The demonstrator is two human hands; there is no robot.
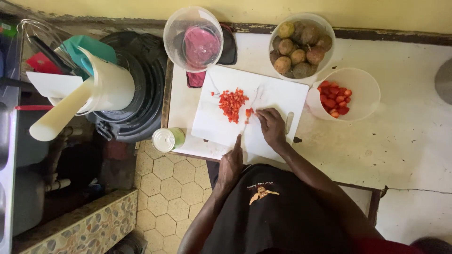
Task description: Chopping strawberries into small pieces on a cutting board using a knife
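Observation:
A white cutting board (278,94) lies on a pale counter, with a heap of chopped red fruit pieces (231,104) on it. My left hand (230,164) sits at the board's near edge, index finger stretched forward along a thin knife (243,128) whose blade reaches toward the heap. My right hand (272,126) rests on the board just right of the blade. Its fingertips pinch a small red fruit piece (248,112). Both forearms come up from my black shirt at the bottom of the view.
Behind the board stand a clear bowl of brownish round fruits (301,44) and an empty clear bowl (193,37) over a pink cloth. A white bowl of red fruit (351,94) stands to the right. A tin can (167,139) stands left of the board. A white jug (108,87) and black bin (141,94) lie further left.

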